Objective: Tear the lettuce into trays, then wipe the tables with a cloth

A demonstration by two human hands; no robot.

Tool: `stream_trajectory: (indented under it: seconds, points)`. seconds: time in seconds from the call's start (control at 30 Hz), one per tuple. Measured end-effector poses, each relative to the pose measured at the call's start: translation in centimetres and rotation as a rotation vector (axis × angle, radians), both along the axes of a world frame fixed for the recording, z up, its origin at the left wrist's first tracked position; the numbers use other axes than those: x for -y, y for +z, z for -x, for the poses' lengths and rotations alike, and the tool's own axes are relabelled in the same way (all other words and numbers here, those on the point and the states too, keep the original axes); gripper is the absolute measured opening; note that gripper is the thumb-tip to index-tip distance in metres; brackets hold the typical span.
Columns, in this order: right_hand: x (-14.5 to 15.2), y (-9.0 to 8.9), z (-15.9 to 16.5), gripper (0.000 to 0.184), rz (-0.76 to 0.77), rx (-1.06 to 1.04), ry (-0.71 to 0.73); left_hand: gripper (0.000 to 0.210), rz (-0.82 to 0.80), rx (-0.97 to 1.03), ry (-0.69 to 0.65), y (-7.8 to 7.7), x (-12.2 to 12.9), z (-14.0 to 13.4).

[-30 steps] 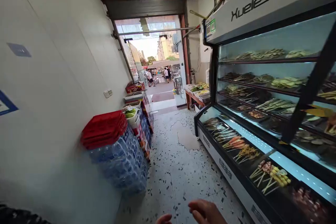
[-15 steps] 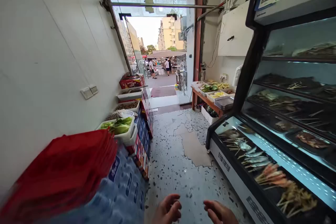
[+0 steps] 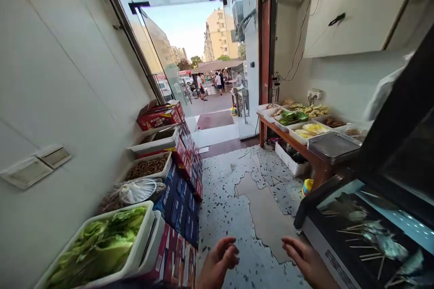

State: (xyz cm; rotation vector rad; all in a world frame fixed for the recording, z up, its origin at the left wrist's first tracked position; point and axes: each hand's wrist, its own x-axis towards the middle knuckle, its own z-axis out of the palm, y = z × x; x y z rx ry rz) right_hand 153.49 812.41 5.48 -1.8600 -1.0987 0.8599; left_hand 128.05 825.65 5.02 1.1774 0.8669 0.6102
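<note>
My left hand is held out low in front of me, fingers loosely bent and apart, with nothing in it. Level with it, my right hand is also empty, its fingers reaching forward. Both are above the speckled floor and touch nothing. Nearest the left hand are stacked cartons and a white tub of leafy greens. Close to the right hand stands the display cooler, with skewered food inside.
Along the left wall are a tub of brown pieces, a plastic bag and a red box. On the right, a wooden table holds vegetable trays and dark stacked trays. A glass doorway ahead opens onto a street with people.
My view has moved forward toward the doorway. The red stack and bottled-water packs on the left have left the view. Both hands stay empty, now a little farther apart.
</note>
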Motion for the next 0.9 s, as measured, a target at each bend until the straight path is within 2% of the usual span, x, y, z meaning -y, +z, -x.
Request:
stream_trajectory:
  seconds: [0.1, 0.17, 0.23, 0.3, 0.37, 0.43, 0.53, 0.6, 0.7, 0.8, 0.9]
  points:
    - [-12.5, 3.1, -1.9, 0.046, -0.131, 0.045, 0.176, 0.060, -0.038, -0.053, 0.062, 1.3, -7.8, -2.6]
    - [-20.5, 4.2, -2.1, 0.040, -0.202, 0.032, 0.258, 0.058, -0.025, -0.111, 0.079, 1.3, -13.1, -3.8]
    - [-27.9, 4.5, -2.3, 0.034, -0.282, 0.036, 0.294, 0.057, -0.040, -0.150, 0.080, 0.9, -19.1, -5.0]
    - [-34.9, 4.3, -3.1, 0.032, -0.371, 0.102, 0.306, 0.055, -0.137, -0.139, 0.073, 0.5, -25.9, -6.4]
    - [-41.6, 4.0, -4.4, 0.036, -0.441, 0.214, 0.303, 0.055, -0.281, -0.109, 0.053, 0.4, -33.6, -8.2]
    - [-48.1, 3.8, -6.3, 0.032, -0.452, 0.290, 0.270, 0.054, -0.359, -0.110, 0.006, 0.7, -41.7, -10.4]
    - [-56.8, 3.5, -9.7, 0.021, -0.407, 0.280, 0.153, 0.043, -0.375, -0.130, -0.146, 1.7, -53.1, -14.6]
    - [-61.4, 3.0, -12.2, 0.029, -0.355, 0.292, 0.023, 0.041, -0.395, -0.134, -0.221, 2.6, -59.6, -17.8]
    - [-67.1, 1.1, -16.3, 0.042, -0.242, 0.309, -0.237, 0.047, -0.369, -0.140, -0.213, 3.6, -68.1, -22.5]
    - [-72.8, -1.6, -20.8, 0.052, -0.185, 0.223, -0.504, 0.048, -0.317, -0.146, -0.174, 2.6, -76.7, -26.7]
    - [-80.5, -3.8, -25.8, 0.054, -0.230, 0.164, -0.630, 0.046, -0.317, -0.188, -0.090, -0.1, -86.3, -30.3]
